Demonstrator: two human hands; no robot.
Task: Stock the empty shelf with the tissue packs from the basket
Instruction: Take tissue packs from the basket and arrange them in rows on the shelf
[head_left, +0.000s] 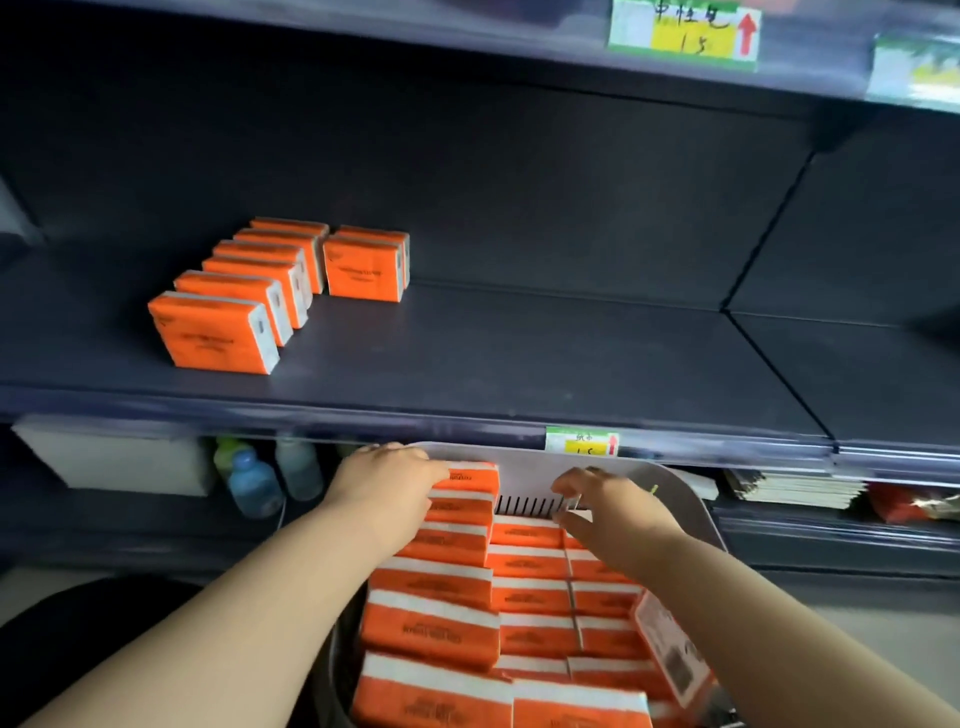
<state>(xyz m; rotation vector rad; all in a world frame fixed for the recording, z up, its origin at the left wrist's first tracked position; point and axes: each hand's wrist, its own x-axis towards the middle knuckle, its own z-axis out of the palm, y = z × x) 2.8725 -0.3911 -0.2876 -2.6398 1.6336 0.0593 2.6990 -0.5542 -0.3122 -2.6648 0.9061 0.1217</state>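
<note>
A grey basket (524, 462) below the shelf edge is packed with several orange and white tissue packs (530, 597). My left hand (384, 478) grips the far-left pack (467, 480) at the basket's back end. My right hand (608, 501) hovers over the right-hand packs near the basket's slotted wall, fingers loosely curled and holding nothing. On the dark shelf (519, 364), a row of several orange packs (234, 296) stands at the left, with a short second row (366, 265) beside it.
The shelf's right part is bare, with a seam to the neighbouring shelf section (857, 374). A price label (582, 441) sits on the shelf's front edge. Below are bottles (254, 483), a white box (114, 457) and stacked booklets (795, 488).
</note>
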